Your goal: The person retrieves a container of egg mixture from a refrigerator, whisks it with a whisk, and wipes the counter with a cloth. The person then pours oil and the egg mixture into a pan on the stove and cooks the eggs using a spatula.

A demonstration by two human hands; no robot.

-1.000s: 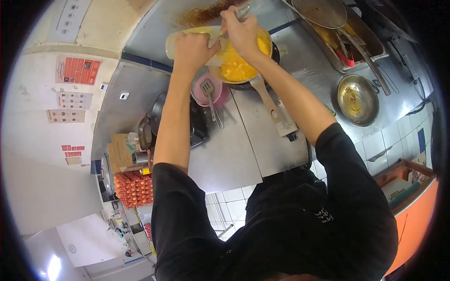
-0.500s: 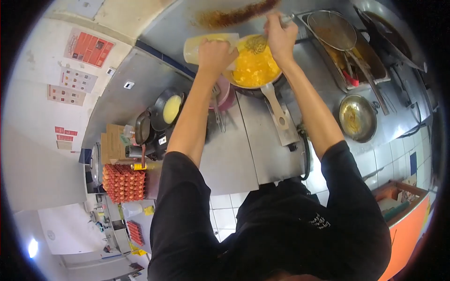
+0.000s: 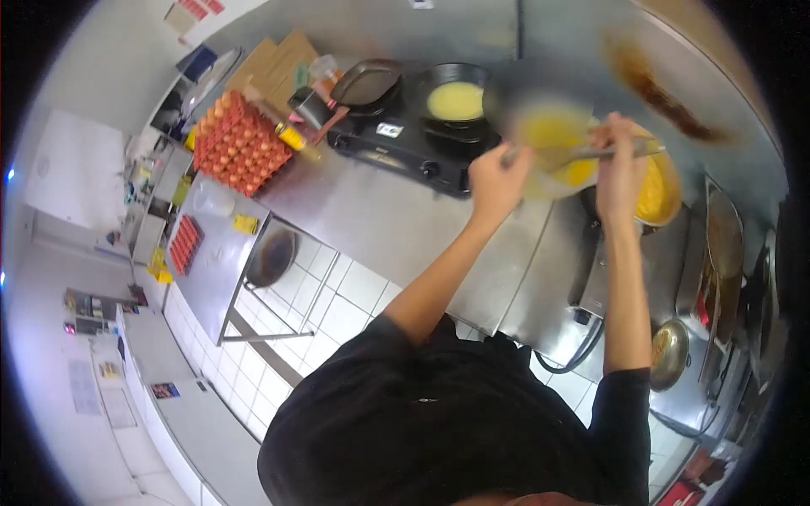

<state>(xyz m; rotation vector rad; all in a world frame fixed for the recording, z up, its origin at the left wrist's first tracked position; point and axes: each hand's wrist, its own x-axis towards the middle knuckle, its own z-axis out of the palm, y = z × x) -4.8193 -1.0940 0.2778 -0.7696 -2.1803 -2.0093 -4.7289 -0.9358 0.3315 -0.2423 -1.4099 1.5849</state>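
Observation:
My left hand [image 3: 499, 184] is closed at the near-left side of a pale plastic jug [image 3: 540, 192], which is smeared by motion and has yellow liquid inside. A metal end shows by the left fist; I cannot make out what it belongs to. My right hand [image 3: 616, 156] is wrapped round the grey handle of a whisk [image 3: 648, 148]. The handle reaches left toward the jug, and the whisk's head is blurred. Partly behind my right hand, a pan [image 3: 672, 173] of yellow egg mixture sits on the stove.
A black pan [image 3: 456, 99] with pale yellow contents stands on the black burner [image 3: 388, 152]. Stacked egg trays [image 3: 240, 143] are at the left counter end. To the right are a strainer [image 3: 724, 228] and a small metal pan [image 3: 671, 354].
The view has swung left, showing more counter and floor. The whisk has left the egg pan and now points toward the jug. Both hands have moved away from over the pan.

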